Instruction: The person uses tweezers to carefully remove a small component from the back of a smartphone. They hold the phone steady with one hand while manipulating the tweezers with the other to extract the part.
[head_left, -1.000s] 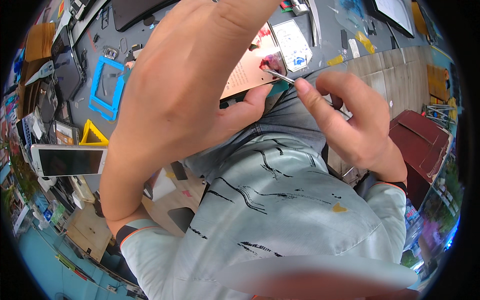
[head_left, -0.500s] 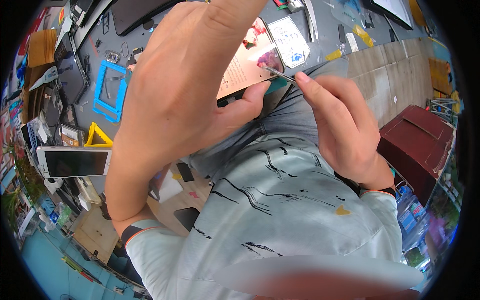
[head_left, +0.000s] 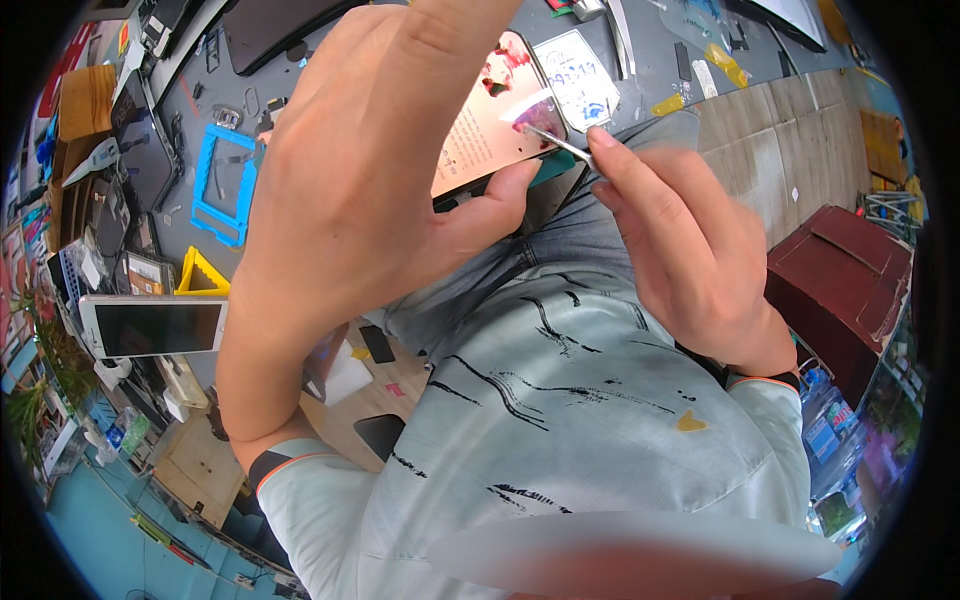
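My left hand (head_left: pixel 365 160) is closed around a phone (head_left: pixel 478 125), its thumb along the near edge and most fingers hidden behind. The phone's glossy pinkish face carries lines of small print and red flower-like patches. In a pinch between thumb and fingers, my right hand (head_left: pixel 690 235) holds a thin metal tool (head_left: pixel 566 149), perhaps tweezers. The pointed end touches or hovers just over the purple-red patch by the phone's right end; I cannot tell which. Beyond that end lies a white card (head_left: pixel 580 85) with blue handwriting on the grey worktop.
Left of my left arm are a blue frame (head_left: pixel 222 185), a yellow triangular piece (head_left: pixel 203 275) and a white phone (head_left: pixel 155 327) with a dark screen. Yellow tape scraps (head_left: pixel 725 66) lie at the far right. A dark red case (head_left: pixel 840 290) stands to my right.
The tool's tip has shifted very slightly on the purple-red patch, and my right hand's fingers have tilted a little. My left hand keeps its hold on the phone.
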